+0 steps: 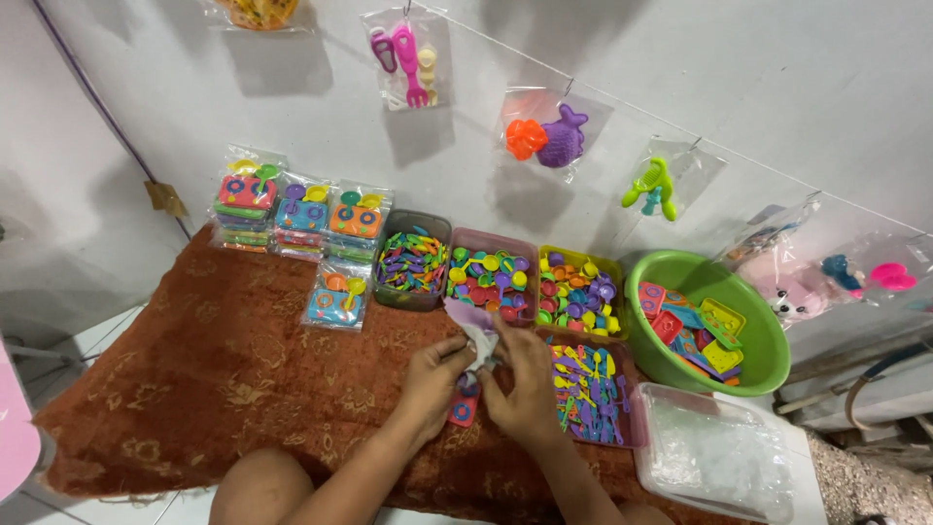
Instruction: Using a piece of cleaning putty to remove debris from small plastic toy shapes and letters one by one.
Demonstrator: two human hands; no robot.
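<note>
At the near middle of the rust-brown patterned cloth worktop (224, 369): small clear plastic bag (478, 335) with a red toy tray (463, 408) hanging from it, long axis upright, pinched between both hands. Left hand (434, 384) and right hand (525, 389) both closed on it, equally near, fingertips almost meeting

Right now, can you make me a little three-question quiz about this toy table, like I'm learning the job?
1. True or false: both hands are holding one small clear bag together.
2. What colour is the round basin of flat toy trays on the right?
A. green B. blue C. red
3. How many open bins of small plastic pieces stand in the row by the wall, the grey bin being the first?

Key
1. True; the left hand and right hand both grip it, above a red toy piece.
2. A
3. Three: grey, pink bin, yellow bin.
</note>
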